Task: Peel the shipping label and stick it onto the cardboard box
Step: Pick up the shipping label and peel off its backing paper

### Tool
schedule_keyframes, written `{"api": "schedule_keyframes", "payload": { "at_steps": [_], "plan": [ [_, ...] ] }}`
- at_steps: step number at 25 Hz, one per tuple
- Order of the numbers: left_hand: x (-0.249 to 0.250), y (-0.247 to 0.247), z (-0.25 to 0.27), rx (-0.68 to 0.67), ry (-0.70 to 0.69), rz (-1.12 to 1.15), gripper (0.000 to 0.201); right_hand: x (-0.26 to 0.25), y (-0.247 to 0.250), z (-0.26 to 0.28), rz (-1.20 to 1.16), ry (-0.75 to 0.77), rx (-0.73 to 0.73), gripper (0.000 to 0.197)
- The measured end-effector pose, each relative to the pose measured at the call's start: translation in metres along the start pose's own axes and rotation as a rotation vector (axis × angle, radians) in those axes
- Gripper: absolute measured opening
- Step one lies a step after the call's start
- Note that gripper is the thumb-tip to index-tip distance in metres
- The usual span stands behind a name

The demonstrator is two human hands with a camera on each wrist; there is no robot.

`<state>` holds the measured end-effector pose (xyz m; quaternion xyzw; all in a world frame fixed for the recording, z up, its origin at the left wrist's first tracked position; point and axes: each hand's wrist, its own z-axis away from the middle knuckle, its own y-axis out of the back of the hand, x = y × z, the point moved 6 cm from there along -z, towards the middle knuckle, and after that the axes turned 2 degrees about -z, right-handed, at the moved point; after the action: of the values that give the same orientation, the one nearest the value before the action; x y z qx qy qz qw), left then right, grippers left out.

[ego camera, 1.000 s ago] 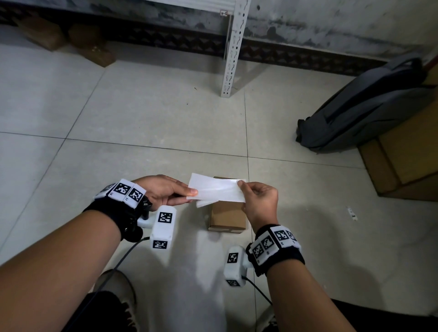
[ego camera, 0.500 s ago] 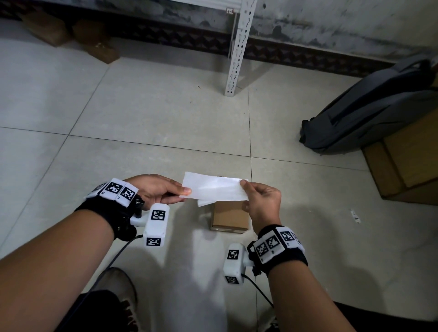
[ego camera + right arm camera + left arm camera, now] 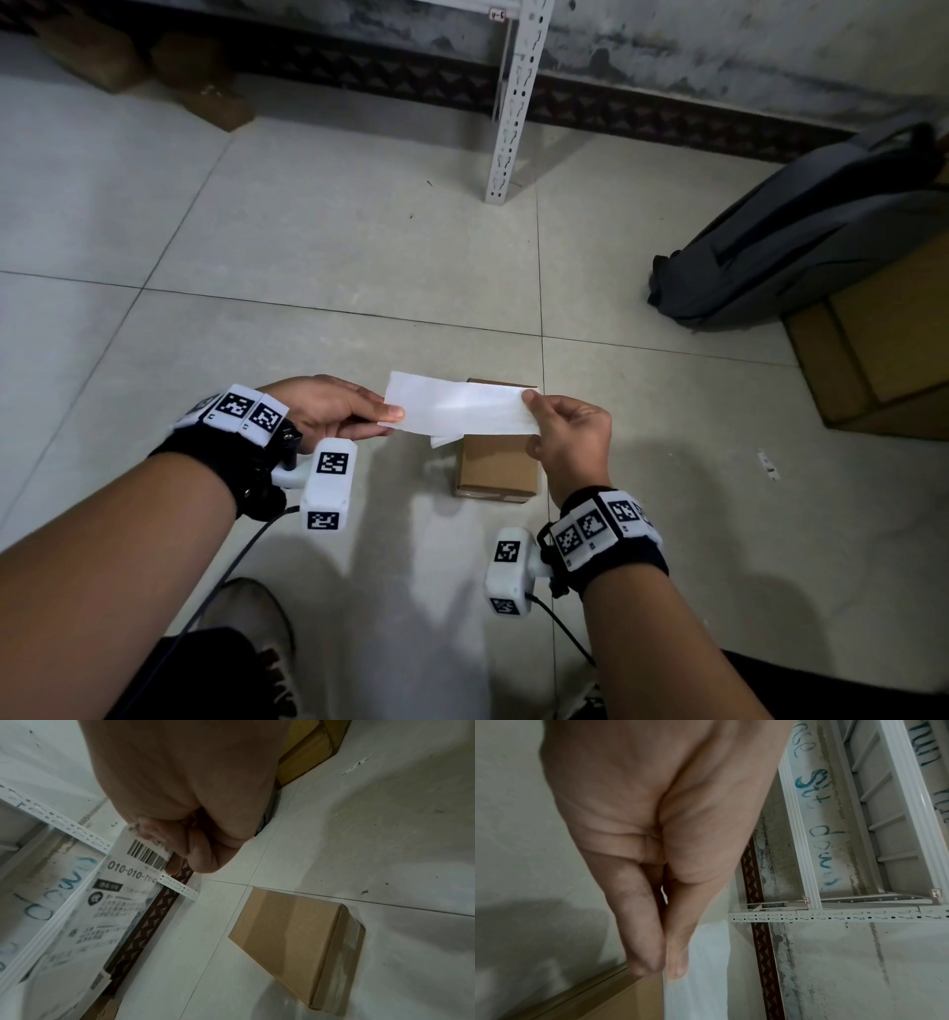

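Note:
A white shipping label (image 3: 459,409) is stretched flat between both hands, a little above the floor. My left hand (image 3: 334,413) pinches its left end between thumb and fingers (image 3: 677,959). My right hand (image 3: 567,437) pinches its right end. In the right wrist view the label (image 3: 120,902) shows its printed side with a barcode, and it is partly see-through. A second sheet edge hangs just under the label. A small brown cardboard box (image 3: 495,465) lies on the floor tiles directly below the label, its far half hidden by it; the box (image 3: 298,941) is closed.
A white slotted shelf post (image 3: 508,103) stands on the floor ahead. A grey backpack (image 3: 801,231) leans on larger cardboard boxes (image 3: 883,349) at the right. Wooden blocks (image 3: 200,92) lie by the wall at far left. My shoe (image 3: 251,632) is near the bottom edge.
Both hands have kept their hold on the label over the box. The label has shifted slightly left and the hands have moved a little farther apart.

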<state>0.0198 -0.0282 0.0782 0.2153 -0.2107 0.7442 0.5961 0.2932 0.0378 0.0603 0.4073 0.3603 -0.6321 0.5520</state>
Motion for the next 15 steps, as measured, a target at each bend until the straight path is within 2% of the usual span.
{"api": "schedule_keyframes", "payload": {
  "at_steps": [5, 11, 15],
  "plan": [
    [0.000, 0.001, -0.004, 0.031, -0.034, -0.003, 0.011, -0.005, 0.011, -0.003, -0.013, -0.001, 0.039, 0.031],
    [-0.003, 0.012, -0.001, 0.046, -0.047, 0.000, 0.015, -0.001, 0.006, -0.001, -0.004, -0.001, 0.021, 0.023],
    [0.001, 0.018, -0.005, 0.046, -0.071, -0.014, 0.015, -0.007, 0.016, 0.001, 0.034, 0.013, 0.048, 0.025]
  ]
}}
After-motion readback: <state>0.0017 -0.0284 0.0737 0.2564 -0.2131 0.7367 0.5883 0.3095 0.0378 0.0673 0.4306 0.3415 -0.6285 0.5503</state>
